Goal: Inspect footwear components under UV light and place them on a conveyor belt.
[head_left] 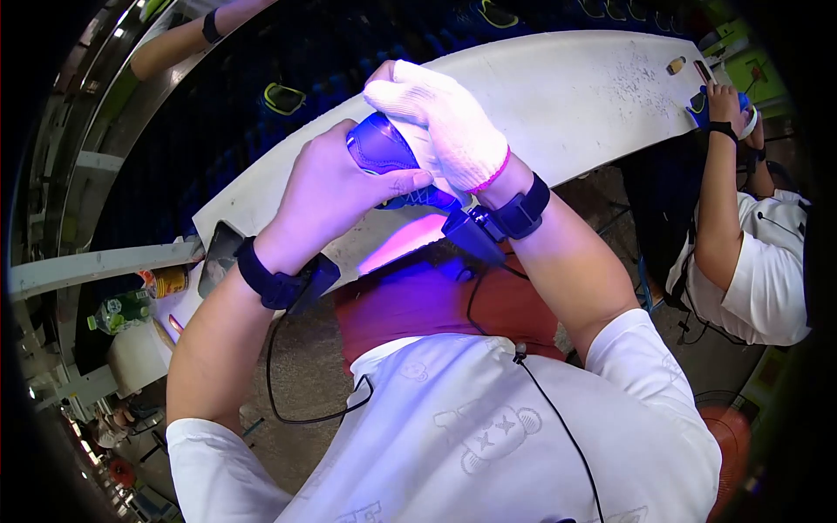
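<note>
A blue shoe (pixel 382 144) with a smooth panel and a mesh part is held up over the white table, lit violet. My bare left hand (pixel 327 187) is closed round its left side, the thumb lying across the near part. My right hand (pixel 458 126), in a white knitted glove with a pink cuff edge, wraps over the shoe's right side and far end. The glove and both hands hide much of the shoe. Each of my wrists wears a black strap with a dark device.
Dark shoes with yellow-green collars, one at the left (pixel 283 99), stand beyond the white table (pixel 567 78). A phone (pixel 220 257), a green bottle (pixel 122 311) and a yellow can (pixel 166 281) lie at the left. At right, a co-worker's hands (pixel 725 103) handle a blue item.
</note>
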Available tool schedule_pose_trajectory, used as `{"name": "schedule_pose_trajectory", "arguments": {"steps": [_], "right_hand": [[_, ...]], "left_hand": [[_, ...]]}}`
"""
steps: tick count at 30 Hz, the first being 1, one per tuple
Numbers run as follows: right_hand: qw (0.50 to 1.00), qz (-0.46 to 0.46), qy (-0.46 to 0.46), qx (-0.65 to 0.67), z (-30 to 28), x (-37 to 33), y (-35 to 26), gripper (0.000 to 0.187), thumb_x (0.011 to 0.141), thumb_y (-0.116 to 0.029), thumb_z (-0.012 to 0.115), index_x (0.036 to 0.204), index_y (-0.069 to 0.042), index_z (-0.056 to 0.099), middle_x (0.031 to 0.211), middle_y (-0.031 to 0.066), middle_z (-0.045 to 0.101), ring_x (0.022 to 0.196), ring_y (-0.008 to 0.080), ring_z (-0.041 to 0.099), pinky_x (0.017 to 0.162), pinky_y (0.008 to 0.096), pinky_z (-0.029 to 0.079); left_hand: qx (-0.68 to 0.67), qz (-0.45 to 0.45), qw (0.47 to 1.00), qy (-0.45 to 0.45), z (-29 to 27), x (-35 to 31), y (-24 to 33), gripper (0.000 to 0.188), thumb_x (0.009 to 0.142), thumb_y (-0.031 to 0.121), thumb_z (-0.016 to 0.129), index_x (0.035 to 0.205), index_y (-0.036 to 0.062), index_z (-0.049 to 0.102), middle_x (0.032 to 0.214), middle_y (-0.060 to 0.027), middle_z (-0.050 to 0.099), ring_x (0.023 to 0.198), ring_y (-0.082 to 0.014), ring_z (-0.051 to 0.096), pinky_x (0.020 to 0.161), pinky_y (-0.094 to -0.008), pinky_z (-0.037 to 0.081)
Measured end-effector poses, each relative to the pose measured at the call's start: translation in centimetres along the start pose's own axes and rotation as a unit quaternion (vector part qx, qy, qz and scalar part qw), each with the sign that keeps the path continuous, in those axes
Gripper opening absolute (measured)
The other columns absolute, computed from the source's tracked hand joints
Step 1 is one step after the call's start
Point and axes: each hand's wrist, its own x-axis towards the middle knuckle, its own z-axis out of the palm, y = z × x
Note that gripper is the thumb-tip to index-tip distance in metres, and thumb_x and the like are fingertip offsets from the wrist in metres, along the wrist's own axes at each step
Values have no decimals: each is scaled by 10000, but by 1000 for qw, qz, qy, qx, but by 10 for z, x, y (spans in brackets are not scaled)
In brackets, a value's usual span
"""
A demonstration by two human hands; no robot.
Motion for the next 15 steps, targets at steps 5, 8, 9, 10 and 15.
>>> {"name": "schedule_pose_trajectory", "arguments": {"steps": [5,8,9,10,15], "right_hand": [[952,-150,23,-265,-28,-9,-7,237,1128,-263,594,1012,-59,623,929,2,543,846,107,557,777,317,515],[957,-205,-20,-204,-36,-22,-16,234,1122,-236,526,999,-44,578,992,38,555,892,182,534,911,331,472],[948,-216,-4,-234,-42,-31,-15,255,1126,-251,517,1030,-30,601,1019,56,578,931,192,557,928,334,475],[937,-225,11,-266,-45,-44,-15,283,1130,-265,508,1061,-17,625,1047,75,602,969,203,581,944,337,478],[967,-138,14,-212,-33,-86,-44,420,1144,-314,456,1262,17,687,1268,177,682,1217,282,640,1047,381,503]], "left_hand": [[231,12,972,-48,1,20,46,729,767,445,988,1247,-26,708,1034,-136,818,923,-221,813,849,-339,635],[361,157,919,-1,16,16,58,843,704,736,901,934,-46,686,678,-162,713,633,-334,756,624,-406,607],[382,183,906,-5,19,14,62,823,715,729,898,924,-35,674,658,-147,702,601,-315,746,592,-397,597],[401,210,892,-9,21,12,67,804,726,723,895,914,-24,662,637,-133,691,570,-296,736,560,-388,586],[431,291,854,-29,41,-8,78,731,769,667,886,901,1,614,583,-78,641,488,-230,686,485,-344,536]]}}
